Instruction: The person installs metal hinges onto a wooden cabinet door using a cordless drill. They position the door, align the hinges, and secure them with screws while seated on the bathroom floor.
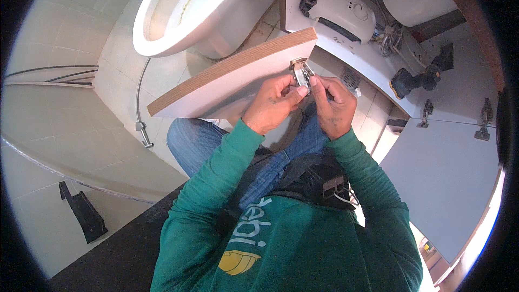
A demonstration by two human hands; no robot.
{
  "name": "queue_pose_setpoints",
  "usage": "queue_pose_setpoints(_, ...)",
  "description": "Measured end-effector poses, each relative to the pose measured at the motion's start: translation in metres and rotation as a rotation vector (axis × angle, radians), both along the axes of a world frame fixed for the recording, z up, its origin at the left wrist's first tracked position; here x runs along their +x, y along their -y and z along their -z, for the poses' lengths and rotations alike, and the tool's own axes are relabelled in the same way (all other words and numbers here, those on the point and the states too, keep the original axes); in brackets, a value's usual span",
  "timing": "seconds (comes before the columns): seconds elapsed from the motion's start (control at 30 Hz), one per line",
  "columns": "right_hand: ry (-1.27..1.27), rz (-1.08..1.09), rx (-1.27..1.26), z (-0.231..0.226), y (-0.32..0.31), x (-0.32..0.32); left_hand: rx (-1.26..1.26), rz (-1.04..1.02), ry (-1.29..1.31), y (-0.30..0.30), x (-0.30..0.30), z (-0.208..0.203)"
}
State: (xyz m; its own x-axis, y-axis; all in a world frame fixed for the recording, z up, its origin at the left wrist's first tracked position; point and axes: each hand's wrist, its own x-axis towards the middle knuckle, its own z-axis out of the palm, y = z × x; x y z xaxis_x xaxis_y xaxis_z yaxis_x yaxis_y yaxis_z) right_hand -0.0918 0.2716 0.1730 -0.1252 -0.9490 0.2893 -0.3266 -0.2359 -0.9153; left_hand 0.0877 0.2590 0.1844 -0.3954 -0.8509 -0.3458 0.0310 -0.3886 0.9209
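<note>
A metal cabinet hinge [301,71] sits at the upper right corner of a loose cabinet door [238,78], a white panel with a wood-toned edge. My left hand [273,103] pinches the hinge from its left side, thumb and fingertips on the metal. From the right, my right hand [334,105] holds the same hinge between thumb and fingers. The door is tilted in front of my knees. My fingers cover part of the hinge arm.
A toilet [216,27] stands beyond the door. On the right, an open cabinet holds a white fan heater [343,11] and a cordless drill [416,80]. Another door [443,178] hangs there on two hinges. A spray hose [139,94] and a black bracket [84,213] are at left.
</note>
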Motion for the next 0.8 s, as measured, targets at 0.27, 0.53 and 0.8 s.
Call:
queue_pose_setpoints(0.27, -0.047, -0.028, -0.06, 0.004, -0.003, -0.002, -0.148, 0.029, 0.161, -0.001, 0.0, 0.003)
queue_pose_setpoints(0.53, -0.079, -0.054, -0.027, 0.002, 0.001, -0.002, -0.111, 0.006, 0.012, 0.0, -0.006, 0.002)
queue_pose_setpoints(0.8, -0.187, -0.27, -0.112, 0.01, -0.009, -0.005, 0.015, 0.121, -0.037, 0.015, 0.008, 0.021)
